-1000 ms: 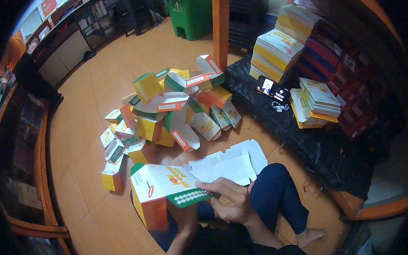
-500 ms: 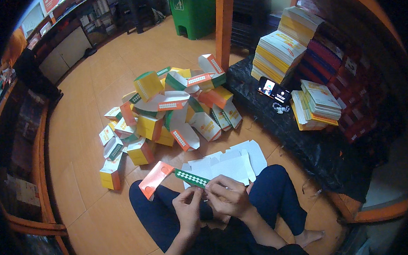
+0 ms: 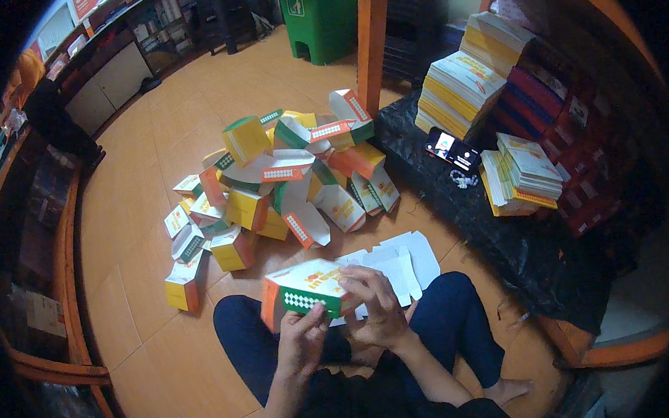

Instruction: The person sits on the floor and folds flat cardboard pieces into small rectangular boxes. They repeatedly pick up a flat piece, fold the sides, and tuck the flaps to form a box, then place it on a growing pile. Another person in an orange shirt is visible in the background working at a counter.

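Observation:
Above my lap I hold a small cardboard box (image 3: 308, 277), folded into shape, with a white printed face on top, a green patterned side towards me and an orange left end. My left hand (image 3: 299, 339) pinches the lower edge of its green side, the thumb lying on the green. At the box's right end, my right hand (image 3: 376, 301) has its fingers bent over the white face and the edge; its fingertips are partly hidden. Just beyond my right hand, flat unfolded white cardboard blanks (image 3: 420, 259) lie on the floor, partly covered by the box and hand.
A heap of folded yellow, green and orange boxes (image 3: 255, 205) spreads over the floor ahead. At the right, a black-covered low platform (image 3: 496, 253) bears stacks of flat printed cardboard (image 3: 460, 89) and a phone (image 3: 452, 148). A green bin (image 3: 321, 24) and an orange post (image 3: 371, 48) stand beyond.
The cardboard in my hands has gone from a strip seen edge-on with an orange flap sticking out to a box shape, its white printed face now turned up. My right hand has shifted onto its right end.

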Demonstrator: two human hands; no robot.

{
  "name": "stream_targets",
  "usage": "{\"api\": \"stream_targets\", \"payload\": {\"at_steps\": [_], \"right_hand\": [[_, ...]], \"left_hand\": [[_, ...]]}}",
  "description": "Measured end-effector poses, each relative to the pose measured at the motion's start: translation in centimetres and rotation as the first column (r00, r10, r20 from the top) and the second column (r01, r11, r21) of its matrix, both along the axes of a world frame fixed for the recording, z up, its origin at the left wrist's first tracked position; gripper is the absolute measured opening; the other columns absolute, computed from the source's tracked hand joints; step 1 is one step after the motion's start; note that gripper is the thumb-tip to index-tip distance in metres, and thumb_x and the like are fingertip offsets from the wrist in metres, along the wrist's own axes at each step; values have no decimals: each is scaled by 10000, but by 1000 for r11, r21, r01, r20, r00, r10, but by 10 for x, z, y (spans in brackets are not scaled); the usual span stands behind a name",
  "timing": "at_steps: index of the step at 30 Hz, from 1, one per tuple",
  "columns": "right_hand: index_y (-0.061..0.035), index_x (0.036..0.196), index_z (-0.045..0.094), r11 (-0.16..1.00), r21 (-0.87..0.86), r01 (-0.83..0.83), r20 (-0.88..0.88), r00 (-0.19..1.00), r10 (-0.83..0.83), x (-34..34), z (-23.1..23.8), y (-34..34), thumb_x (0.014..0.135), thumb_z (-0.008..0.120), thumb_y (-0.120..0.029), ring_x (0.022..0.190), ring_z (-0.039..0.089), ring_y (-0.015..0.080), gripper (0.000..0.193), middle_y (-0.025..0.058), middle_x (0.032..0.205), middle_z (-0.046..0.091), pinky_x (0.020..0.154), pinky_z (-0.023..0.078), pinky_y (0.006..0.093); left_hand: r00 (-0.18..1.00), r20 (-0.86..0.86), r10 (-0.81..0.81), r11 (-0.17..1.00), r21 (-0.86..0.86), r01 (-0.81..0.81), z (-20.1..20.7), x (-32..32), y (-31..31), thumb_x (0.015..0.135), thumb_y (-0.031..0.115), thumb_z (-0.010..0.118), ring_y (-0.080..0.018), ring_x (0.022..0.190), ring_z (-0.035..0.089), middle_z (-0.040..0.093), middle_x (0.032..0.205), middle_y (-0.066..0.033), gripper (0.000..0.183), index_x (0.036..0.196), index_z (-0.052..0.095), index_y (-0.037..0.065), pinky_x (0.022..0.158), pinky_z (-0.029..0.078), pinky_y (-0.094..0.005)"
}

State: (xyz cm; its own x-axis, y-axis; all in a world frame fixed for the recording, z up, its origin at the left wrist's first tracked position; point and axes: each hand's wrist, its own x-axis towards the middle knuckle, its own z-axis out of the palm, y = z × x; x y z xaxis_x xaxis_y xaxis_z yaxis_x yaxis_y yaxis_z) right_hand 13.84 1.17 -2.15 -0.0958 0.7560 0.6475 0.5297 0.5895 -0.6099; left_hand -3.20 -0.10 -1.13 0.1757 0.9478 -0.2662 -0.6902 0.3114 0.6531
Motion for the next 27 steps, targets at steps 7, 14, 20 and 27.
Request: {"api": "stream_targets", "payload": {"at_steps": [7,14,20,27], "right_hand": [[6,991,680,978,53,203,-120,973,-196,14,10,-10,712,752,40,757,678,287,290,113,878,680,659,559,367],[12,1059,726,977,156,147,-20,989,-146,-13,29,-16,733,760,80,741,665,246,335,81,843,655,620,555,337],[8,1070,737,987,122,103,-81,992,-93,-6,40,-18,754,770,60,778,695,240,322,97,909,689,683,578,326],[0,932,735,990,-129,-62,-398,917,5,-7,56,-21,807,793,-17,807,685,215,139,130,882,703,743,537,306]], "left_hand": [[902,424,-87,996,10,91,-7,-16,15,993,427,624,-238,1256,561,613,1293,-87,537,1392,508,87,1068,450,-394],[903,-429,-12,991,115,68,12,-6,12,957,157,696,-169,1020,649,680,1119,-82,356,1254,618,-24,941,511,-311],[820,-534,204,933,360,2,33,-11,4,895,-9,733,-147,931,674,711,1004,-77,205,1089,693,-58,846,542,-294],[445,-556,702,667,732,-137,26,7,2,751,-132,792,-164,824,678,707,885,-96,216,913,730,-3,724,508,-254]]}}
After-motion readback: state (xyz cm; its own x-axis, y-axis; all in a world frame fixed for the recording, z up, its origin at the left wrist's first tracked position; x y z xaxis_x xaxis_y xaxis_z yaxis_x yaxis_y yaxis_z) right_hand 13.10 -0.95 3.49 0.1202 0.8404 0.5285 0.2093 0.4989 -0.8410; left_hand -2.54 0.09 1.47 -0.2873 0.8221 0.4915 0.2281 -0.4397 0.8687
